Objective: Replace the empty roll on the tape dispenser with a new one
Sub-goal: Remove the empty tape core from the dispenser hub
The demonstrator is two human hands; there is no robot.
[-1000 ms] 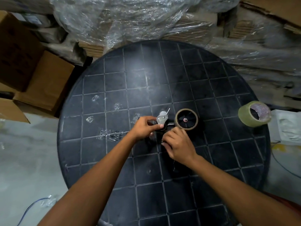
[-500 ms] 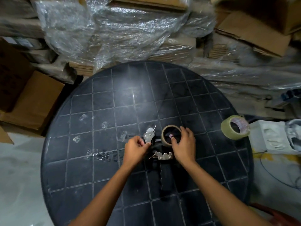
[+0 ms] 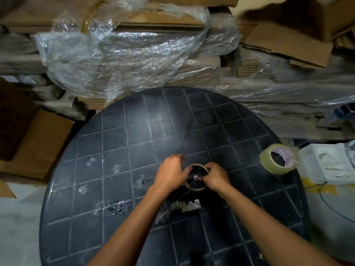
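The black tape dispenser (image 3: 189,205) lies on the round dark table (image 3: 123,146), its serrated metal blade facing me. On its hub sits the empty brown cardboard roll (image 3: 197,166). My left hand (image 3: 171,174) grips the roll's left side and my right hand (image 3: 216,176) grips its right side, fingers curled over the rim. A pink hub cap shows in the roll's middle. The new roll of clear tape (image 3: 277,159) stands on its edge at the table's right rim, apart from both hands.
Stacks of cardboard wrapped in clear plastic film (image 3: 124,50) rise behind the table. Brown boxes (image 3: 36,143) stand at the left. A white moulded tray (image 3: 328,164) and a dark cable lie on the floor at the right.
My left hand has moved from the dispenser's metal part onto the left side of the empty roll. My right hand has closed around its right side. The camera has tilted upward.
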